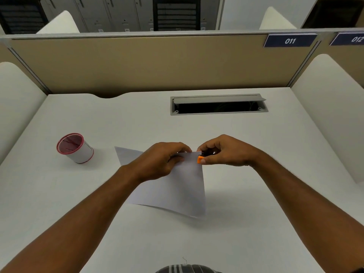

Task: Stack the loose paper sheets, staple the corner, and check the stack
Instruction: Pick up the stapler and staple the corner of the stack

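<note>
A stack of white paper sheets point(175, 192) is lifted off the white desk point(256, 213), tilted, its lower right corner hanging free. My left hand point(161, 161) pinches the stack near its top right corner. My right hand point(224, 151) is closed around a small orange and black stapler point(201, 159), whose jaws sit over that same corner of the paper. Most of the stapler is hidden inside my fingers.
A white cup with a red rim point(75, 147) stands on the desk at the left. An open grey cable slot point(218, 105) lies at the back. Beige partition walls enclose the desk on three sides.
</note>
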`<action>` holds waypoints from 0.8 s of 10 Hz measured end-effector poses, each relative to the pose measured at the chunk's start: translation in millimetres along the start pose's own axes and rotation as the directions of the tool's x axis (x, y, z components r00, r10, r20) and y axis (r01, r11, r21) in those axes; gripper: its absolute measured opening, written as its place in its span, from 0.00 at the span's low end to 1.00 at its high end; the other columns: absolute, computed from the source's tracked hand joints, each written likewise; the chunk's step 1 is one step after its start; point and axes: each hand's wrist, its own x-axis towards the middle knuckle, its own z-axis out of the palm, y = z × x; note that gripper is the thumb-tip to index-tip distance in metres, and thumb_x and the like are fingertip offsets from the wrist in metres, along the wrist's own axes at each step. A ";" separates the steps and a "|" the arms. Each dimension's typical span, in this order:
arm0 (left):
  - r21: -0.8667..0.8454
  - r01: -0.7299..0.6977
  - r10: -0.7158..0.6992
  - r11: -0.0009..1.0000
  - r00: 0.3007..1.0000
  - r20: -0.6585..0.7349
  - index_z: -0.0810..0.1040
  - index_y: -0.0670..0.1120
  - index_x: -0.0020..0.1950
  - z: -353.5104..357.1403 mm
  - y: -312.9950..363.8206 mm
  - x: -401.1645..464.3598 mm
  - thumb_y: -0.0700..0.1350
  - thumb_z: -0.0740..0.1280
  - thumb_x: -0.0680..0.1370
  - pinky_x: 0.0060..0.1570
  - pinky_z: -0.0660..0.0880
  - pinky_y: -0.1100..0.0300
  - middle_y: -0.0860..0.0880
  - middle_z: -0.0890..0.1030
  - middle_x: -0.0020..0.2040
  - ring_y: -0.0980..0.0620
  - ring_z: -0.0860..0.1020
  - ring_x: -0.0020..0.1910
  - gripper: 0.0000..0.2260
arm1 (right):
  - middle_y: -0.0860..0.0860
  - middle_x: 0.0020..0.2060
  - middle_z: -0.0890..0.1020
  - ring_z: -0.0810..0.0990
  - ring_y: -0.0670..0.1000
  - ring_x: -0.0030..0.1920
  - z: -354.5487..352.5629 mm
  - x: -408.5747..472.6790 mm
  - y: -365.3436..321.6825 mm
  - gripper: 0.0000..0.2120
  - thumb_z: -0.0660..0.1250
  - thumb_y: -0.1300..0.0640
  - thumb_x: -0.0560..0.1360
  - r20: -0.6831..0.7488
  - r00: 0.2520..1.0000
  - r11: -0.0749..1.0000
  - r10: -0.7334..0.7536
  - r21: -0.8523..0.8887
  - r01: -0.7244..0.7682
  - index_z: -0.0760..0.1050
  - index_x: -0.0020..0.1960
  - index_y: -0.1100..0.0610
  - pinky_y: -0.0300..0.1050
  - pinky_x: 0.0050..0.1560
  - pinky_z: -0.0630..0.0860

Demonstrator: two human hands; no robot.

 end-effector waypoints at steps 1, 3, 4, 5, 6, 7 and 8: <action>0.010 -0.001 0.000 1.000 1.000 0.008 0.76 0.50 0.64 -1.1 2.0 1.7 0.42 0.64 0.81 0.54 0.76 0.62 0.51 0.82 0.59 0.53 0.80 0.54 0.12 | 0.42 0.46 0.85 0.83 0.41 0.48 -1.0 0.5 -0.5 0.14 0.73 0.47 0.73 0.005 1.000 1.000 0.005 -0.018 -0.005 0.83 0.57 0.50 0.36 0.50 0.78; 0.027 0.001 -0.002 1.000 1.000 0.025 0.76 0.51 0.64 -1.1 3.2 3.8 0.42 0.64 0.81 0.53 0.75 0.64 0.52 0.82 0.59 0.53 0.79 0.54 0.12 | 0.44 0.48 0.86 0.83 0.44 0.49 -2.1 0.3 -1.9 0.14 0.73 0.48 0.73 0.011 1.000 0.999 0.011 -0.037 -0.011 0.83 0.57 0.50 0.39 0.52 0.80; 0.034 -0.001 0.000 0.999 1.000 0.031 0.76 0.50 0.64 -1.4 4.2 4.3 0.42 0.64 0.81 0.52 0.74 0.65 0.52 0.82 0.59 0.53 0.79 0.54 0.12 | 0.44 0.48 0.86 0.83 0.45 0.49 -2.4 0.0 -3.1 0.13 0.72 0.48 0.73 0.012 1.000 0.999 0.012 -0.042 -0.012 0.83 0.57 0.51 0.42 0.54 0.80; 0.036 -0.002 0.001 0.999 0.999 0.034 0.77 0.50 0.64 -2.1 5.2 4.4 0.42 0.64 0.81 0.52 0.73 0.66 0.52 0.82 0.59 0.53 0.79 0.54 0.12 | 0.44 0.48 0.86 0.83 0.46 0.50 -3.1 -0.3 -4.1 0.14 0.73 0.49 0.73 0.016 1.000 0.999 0.012 -0.034 -0.011 0.83 0.57 0.51 0.43 0.55 0.80; 0.039 -0.001 0.000 0.999 0.999 0.036 0.77 0.50 0.64 -2.6 5.5 4.1 0.42 0.64 0.81 0.52 0.73 0.66 0.52 0.82 0.59 0.53 0.79 0.54 0.12 | 0.44 0.49 0.85 0.83 0.46 0.50 -3.3 0.2 -5.0 0.14 0.73 0.49 0.74 0.018 1.000 0.999 0.014 -0.045 -0.013 0.83 0.57 0.52 0.43 0.55 0.80; 0.041 -0.007 0.006 0.999 0.999 0.038 0.77 0.50 0.64 -3.7 6.4 4.0 0.42 0.64 0.81 0.53 0.74 0.64 0.51 0.82 0.59 0.52 0.79 0.54 0.12 | 0.44 0.48 0.86 0.83 0.46 0.50 -2.7 0.7 -5.0 0.13 0.72 0.49 0.74 0.022 1.000 0.999 0.011 -0.052 -0.010 0.83 0.57 0.51 0.42 0.54 0.80; 0.046 -0.004 0.002 0.999 0.999 0.033 0.77 0.50 0.65 -4.3 7.1 4.0 0.42 0.64 0.81 0.54 0.75 0.63 0.51 0.82 0.60 0.52 0.79 0.54 0.13 | 0.45 0.49 0.86 0.83 0.47 0.50 -2.7 1.1 -5.7 0.14 0.72 0.49 0.74 0.019 1.000 0.998 0.014 -0.060 -0.013 0.83 0.57 0.51 0.43 0.54 0.80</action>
